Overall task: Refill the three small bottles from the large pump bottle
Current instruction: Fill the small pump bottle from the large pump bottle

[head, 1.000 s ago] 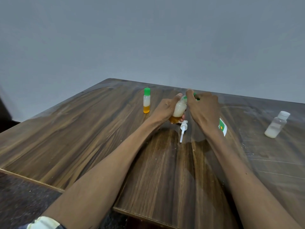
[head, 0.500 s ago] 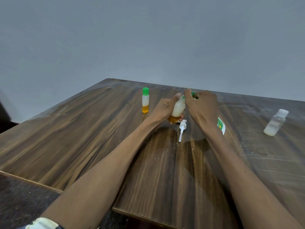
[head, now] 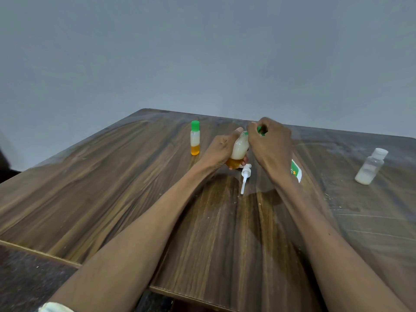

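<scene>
Gripping small bottle (head: 239, 149) in left hand (head: 221, 150), right hand (head: 269, 143) pinching its green cap (head: 260, 129), table (head: 112, 188).

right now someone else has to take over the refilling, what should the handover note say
Left hand grips a small clear bottle holding white over orange liquid, raised just off the wooden table.
Right hand pinches that bottle's green cap at the neck; on or off, cannot tell.
Green-capped small bottle, same two layers, stands capped at left.
White-capped clear bottle, white liquid low, stands at right.
White pump head lies on the table; the large bottle's green-and-white label shows behind the right wrist.
Left: settle the held bottle's cap, check the right bottle's fill, refit the pump.
</scene>
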